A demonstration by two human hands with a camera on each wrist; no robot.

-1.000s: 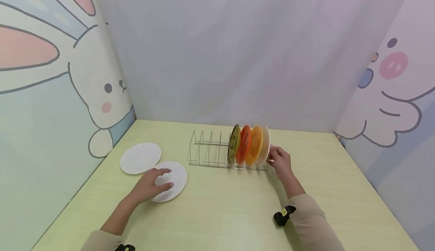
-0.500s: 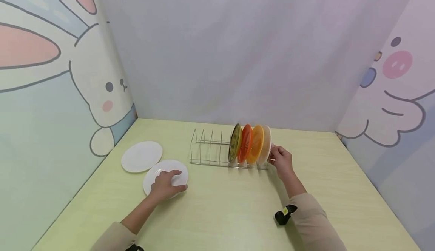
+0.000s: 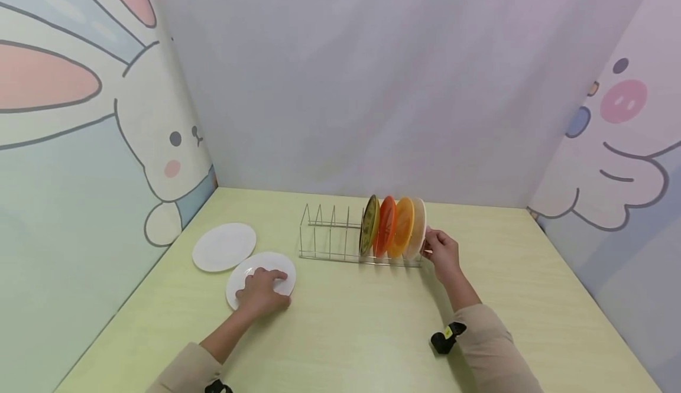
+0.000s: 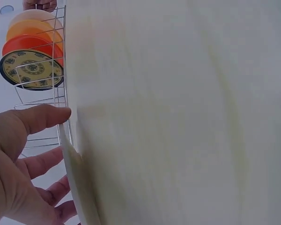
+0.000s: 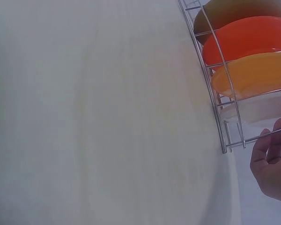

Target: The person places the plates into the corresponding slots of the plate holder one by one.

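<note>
In the head view, my left hand [image 3: 262, 294] lies over a white plate [image 3: 284, 283] flat on the table. The left wrist view shows its thumb [image 4: 49, 117] straight, with the tip right at the plate's rim, and the other fingers spread on the plate's upper side. My right hand [image 3: 443, 255] holds the right end of a wire dish rack [image 3: 330, 257], fingers bent at the end wires. Upright in the rack's right half stand a green patterned plate [image 3: 368, 227], a red plate [image 3: 385, 227], an orange plate [image 3: 402, 227] and a pale plate [image 3: 417, 227].
A second white plate [image 3: 223, 247] lies flat at the left, close behind the first one. Vacant slots make up the rack's left half. Cloth walls with cartoon animals border the pale yellow table [image 3: 362, 322] at the back and sides.
My left hand has moved right across the near white plate, and its thumb has come down to the right rim. The right hand stays at the rack's end.
</note>
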